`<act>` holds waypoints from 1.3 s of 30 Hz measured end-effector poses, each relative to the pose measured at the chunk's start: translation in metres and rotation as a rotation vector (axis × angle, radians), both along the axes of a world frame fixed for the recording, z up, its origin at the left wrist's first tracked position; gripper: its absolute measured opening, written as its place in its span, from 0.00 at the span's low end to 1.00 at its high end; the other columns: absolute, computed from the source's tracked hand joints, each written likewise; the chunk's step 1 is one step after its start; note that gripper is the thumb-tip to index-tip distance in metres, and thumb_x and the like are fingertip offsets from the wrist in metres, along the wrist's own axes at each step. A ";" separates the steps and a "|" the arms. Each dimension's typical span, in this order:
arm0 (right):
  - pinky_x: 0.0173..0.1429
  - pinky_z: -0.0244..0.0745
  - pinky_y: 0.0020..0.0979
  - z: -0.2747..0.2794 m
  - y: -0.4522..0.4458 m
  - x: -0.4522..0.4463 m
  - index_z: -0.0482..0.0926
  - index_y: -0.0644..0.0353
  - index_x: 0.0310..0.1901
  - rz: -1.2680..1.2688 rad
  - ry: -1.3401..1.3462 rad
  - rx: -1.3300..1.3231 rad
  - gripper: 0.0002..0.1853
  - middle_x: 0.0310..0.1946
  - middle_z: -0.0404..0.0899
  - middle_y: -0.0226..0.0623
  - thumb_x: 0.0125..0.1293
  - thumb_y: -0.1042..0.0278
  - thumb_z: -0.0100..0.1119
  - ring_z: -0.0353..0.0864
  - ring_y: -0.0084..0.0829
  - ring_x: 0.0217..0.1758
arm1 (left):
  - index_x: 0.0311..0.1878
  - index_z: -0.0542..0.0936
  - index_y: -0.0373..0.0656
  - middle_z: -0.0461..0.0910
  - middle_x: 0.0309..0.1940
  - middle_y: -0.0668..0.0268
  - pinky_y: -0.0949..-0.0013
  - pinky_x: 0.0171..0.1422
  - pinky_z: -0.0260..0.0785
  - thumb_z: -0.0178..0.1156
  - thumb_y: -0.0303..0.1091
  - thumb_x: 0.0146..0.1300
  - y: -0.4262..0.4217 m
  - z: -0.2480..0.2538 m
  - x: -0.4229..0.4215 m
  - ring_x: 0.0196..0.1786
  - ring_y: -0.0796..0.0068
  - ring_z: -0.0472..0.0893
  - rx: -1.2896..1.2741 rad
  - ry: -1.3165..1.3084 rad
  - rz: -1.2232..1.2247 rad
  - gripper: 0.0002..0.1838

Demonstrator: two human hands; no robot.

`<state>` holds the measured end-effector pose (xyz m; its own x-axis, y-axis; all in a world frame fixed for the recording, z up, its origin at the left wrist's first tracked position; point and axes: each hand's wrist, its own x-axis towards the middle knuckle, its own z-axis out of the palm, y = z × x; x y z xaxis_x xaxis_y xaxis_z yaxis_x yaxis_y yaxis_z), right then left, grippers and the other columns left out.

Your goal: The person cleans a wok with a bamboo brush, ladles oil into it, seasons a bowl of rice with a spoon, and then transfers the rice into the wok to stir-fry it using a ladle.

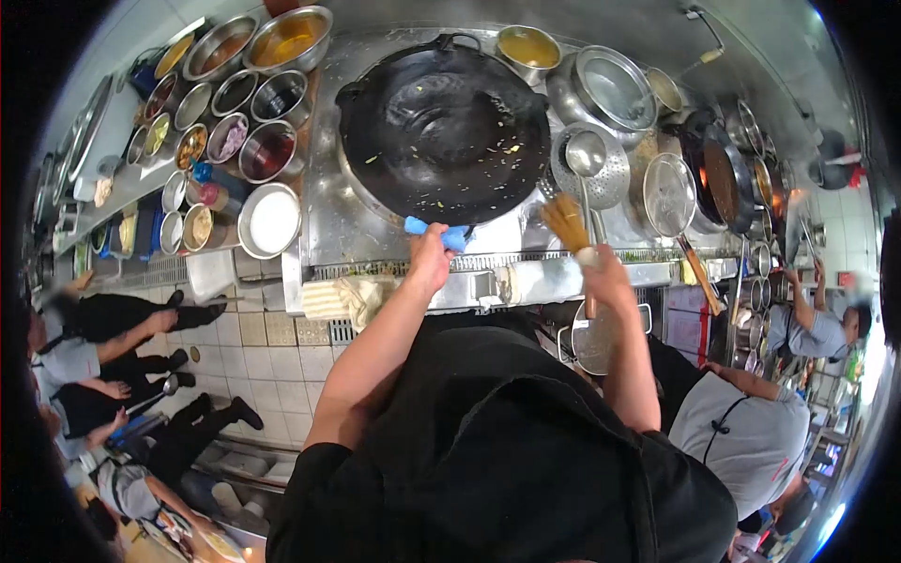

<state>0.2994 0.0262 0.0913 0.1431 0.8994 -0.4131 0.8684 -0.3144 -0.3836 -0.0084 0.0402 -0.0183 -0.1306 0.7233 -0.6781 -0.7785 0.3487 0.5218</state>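
Note:
A large black wok (441, 131) sits on the steel stove, with small food scraps scattered over its inside. My left hand (431, 258) is closed round a folded blue cloth (436, 233) at the wok's near edge. To the right of the wok, my right hand (605, 274) grips a tan bristle brush (566, 221), slightly blurred, its bristles pointing up and left. A steel ladle (586, 155) lies over a perforated skimmer (612, 178) just beyond that hand.
Metal bowls of sauces and ingredients (267, 150) crowd the left side. A wire strainer (669, 195) lies at the right, near another wok (721, 178) with flames. A co-worker (741, 422) stands close at the right; several people are at the left.

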 end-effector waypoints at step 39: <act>0.60 0.69 0.45 0.020 0.391 -0.234 0.66 0.58 0.61 0.293 -0.034 0.570 0.29 0.51 0.76 0.58 0.59 0.55 0.54 0.74 0.54 0.56 | 0.34 0.74 0.34 0.73 0.23 0.63 0.63 0.27 0.64 0.55 0.34 0.56 -0.001 0.017 0.029 0.24 0.71 0.72 -0.252 0.341 0.148 0.11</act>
